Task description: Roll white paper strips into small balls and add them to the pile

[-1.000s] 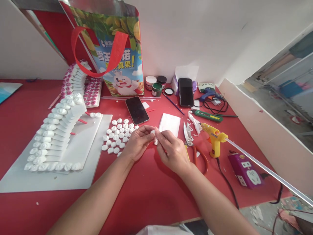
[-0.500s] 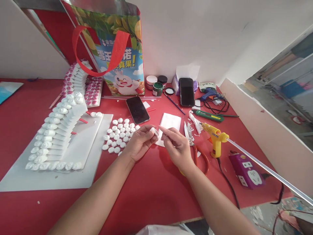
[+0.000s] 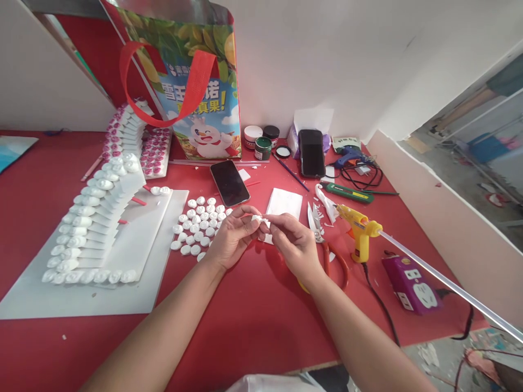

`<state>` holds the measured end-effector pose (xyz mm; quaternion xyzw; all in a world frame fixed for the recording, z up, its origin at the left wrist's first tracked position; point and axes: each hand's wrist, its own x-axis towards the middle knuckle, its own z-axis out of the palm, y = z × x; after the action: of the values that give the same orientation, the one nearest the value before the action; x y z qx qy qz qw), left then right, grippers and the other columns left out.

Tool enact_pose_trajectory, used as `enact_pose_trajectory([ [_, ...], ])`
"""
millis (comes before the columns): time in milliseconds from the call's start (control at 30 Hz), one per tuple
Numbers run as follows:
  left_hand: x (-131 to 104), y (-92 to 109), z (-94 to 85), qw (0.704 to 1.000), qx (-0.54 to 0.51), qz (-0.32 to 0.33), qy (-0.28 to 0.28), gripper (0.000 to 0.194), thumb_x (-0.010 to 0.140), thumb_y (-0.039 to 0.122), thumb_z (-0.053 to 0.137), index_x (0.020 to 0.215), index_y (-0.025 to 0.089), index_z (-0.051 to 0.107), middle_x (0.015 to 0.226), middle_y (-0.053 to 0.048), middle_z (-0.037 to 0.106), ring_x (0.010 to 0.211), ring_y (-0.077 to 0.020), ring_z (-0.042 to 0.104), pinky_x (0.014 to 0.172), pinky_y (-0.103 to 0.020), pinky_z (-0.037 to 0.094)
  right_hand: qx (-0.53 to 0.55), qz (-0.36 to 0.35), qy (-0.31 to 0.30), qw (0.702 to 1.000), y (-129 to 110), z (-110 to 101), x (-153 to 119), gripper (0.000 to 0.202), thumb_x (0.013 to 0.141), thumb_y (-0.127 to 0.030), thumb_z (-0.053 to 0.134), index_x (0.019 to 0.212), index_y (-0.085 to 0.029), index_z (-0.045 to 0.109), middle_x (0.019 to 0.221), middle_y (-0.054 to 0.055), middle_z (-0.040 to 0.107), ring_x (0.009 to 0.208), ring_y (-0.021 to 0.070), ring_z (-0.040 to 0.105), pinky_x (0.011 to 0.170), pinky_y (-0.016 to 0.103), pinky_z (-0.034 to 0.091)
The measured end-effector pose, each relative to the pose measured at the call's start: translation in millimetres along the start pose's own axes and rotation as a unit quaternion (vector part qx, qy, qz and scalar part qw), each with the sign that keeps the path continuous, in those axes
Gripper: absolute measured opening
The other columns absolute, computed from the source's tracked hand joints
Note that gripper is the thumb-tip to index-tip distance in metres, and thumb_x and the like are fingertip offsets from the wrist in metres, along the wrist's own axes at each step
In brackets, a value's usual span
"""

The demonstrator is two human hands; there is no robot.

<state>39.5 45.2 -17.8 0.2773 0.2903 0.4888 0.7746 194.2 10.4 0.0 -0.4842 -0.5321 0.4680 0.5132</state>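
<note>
Between both hands, above the red table, is a small piece of white paper [image 3: 260, 220], partly rolled or folded. My left hand [image 3: 233, 235] pinches its left side with thumb and fingers. On the other side, the fingertips of my right hand [image 3: 297, 245] close on the paper's right edge. Just left of my left hand lie several small white rolled paper roses [image 3: 199, 236]. Under and behind the fingers is a flat white paper stack [image 3: 285, 202], its near part hidden. Scissors with orange handles [image 3: 337, 268] lie beside my right hand, partly covered by it.
A stepped white model edged with roses [image 3: 96, 218] stands on a white board [image 3: 171, 239] at left. A yellow glue gun [image 3: 361, 231] with a long stick is at right, near a purple power socket [image 3: 412, 286]. Behind are a phone [image 3: 230, 183], paint jars [image 3: 262, 147] and a bag [image 3: 204, 125].
My right fingertips have come down onto the white paper and now grip its right edge. The piece looks wider between the hands. Surrounding objects have not moved.
</note>
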Motion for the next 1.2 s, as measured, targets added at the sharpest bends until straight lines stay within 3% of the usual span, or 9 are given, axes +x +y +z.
enact_pose_trajectory([
  [133,-1,1,0.9,1.0,0.015,0.004,0.001,0.031,0.073,0.03,0.09,0.087,0.018,0.065,0.068,-0.002,0.073,0.059,-0.0123,0.065,0.062,-0.024,0.051,0.005,-0.008,-0.009,1.0,0,2,1,0.018,0.093,-0.025,0.06,0.104,-0.021,0.075,0.085,0.002,0.062,0.062,0.0091,0.055,0.053,0.023,0.048],
  [333,0,1,-0.3,1.0,0.021,0.004,-0.002,0.031,0.074,0.033,0.089,0.088,0.019,0.064,0.063,-0.001,0.071,0.051,-0.0114,0.06,0.056,-0.023,0.048,0.039,-0.023,-0.039,0.998,2,4,0,0.014,0.094,-0.03,0.061,0.101,-0.021,0.07,0.085,0.003,0.063,0.074,0.0158,0.068,0.072,0.034,0.059],
  [567,0,1,-0.1,1.0,0.023,-0.003,-0.004,0.031,0.074,0.033,0.088,0.086,0.019,0.063,0.058,0.001,0.067,0.049,-0.0106,0.057,0.055,-0.022,0.046,-0.079,-0.059,-0.031,0.995,2,0,-1,0.015,0.095,-0.024,0.058,0.101,-0.018,0.071,0.084,0.005,0.067,0.069,0.0144,0.064,0.063,0.029,0.053],
  [767,0,2,2.7,1.0,0.028,-0.002,-0.001,0.033,0.072,0.031,0.09,0.085,0.019,0.063,0.059,0.001,0.066,0.051,-0.0096,0.056,0.058,-0.022,0.046,-0.113,-0.081,-0.031,0.99,4,-1,0,0.015,0.093,-0.022,0.057,0.098,-0.018,0.071,0.083,0.004,0.068,0.065,0.0125,0.061,0.058,0.026,0.048],
  [900,1,1,2.9,0.999,0.03,0.005,0.01,0.035,0.071,0.031,0.091,0.085,0.018,0.062,0.06,0.001,0.067,0.053,-0.0095,0.056,0.058,-0.021,0.046,-0.181,-0.072,-0.059,0.979,-4,-2,3,0.017,0.092,-0.024,0.056,0.1,-0.017,0.07,0.084,0.004,0.07,0.061,0.0117,0.059,0.058,0.026,0.046],
  [967,2,-1,2.1,1.0,0.021,0.005,0.017,0.036,0.071,0.032,0.091,0.086,0.018,0.061,0.06,0.0,0.067,0.052,-0.0096,0.056,0.057,-0.021,0.045,-0.304,-0.044,-0.075,0.949,-21,-7,3,0.019,0.093,-0.026,0.057,0.104,-0.017,0.07,0.091,0.006,0.072,0.057,0.0109,0.057,0.059,0.027,0.044],
  [1067,3,-2,1.0,1.0,-0.003,0.005,0.027,0.037,0.071,0.034,0.091,0.085,0.018,0.061,0.055,0.001,0.064,0.048,-0.0088,0.053,0.053,-0.019,0.041,-0.543,0.03,-0.049,0.838,-55,-22,-5,0.023,0.098,-0.031,0.053,0.11,-0.017,0.068,0.085,0.006,0.073,0.064,0.0173,0.063,0.059,0.029,0.038],
  [1200,4,0,0.9,0.999,-0.026,0.002,0.027,0.04,0.068,0.036,0.093,0.08,0.017,0.06,0.053,0.003,0.059,0.048,-0.0065,0.048,0.051,-0.017,0.037,-0.677,0.142,-0.057,0.72,-77,-47,-23,0.039,0.102,-0.049,0.048,0.118,-0.016,0.061,0.083,0.007,0.07,0.071,0.0246,0.071,0.053,0.028,0.03],
])
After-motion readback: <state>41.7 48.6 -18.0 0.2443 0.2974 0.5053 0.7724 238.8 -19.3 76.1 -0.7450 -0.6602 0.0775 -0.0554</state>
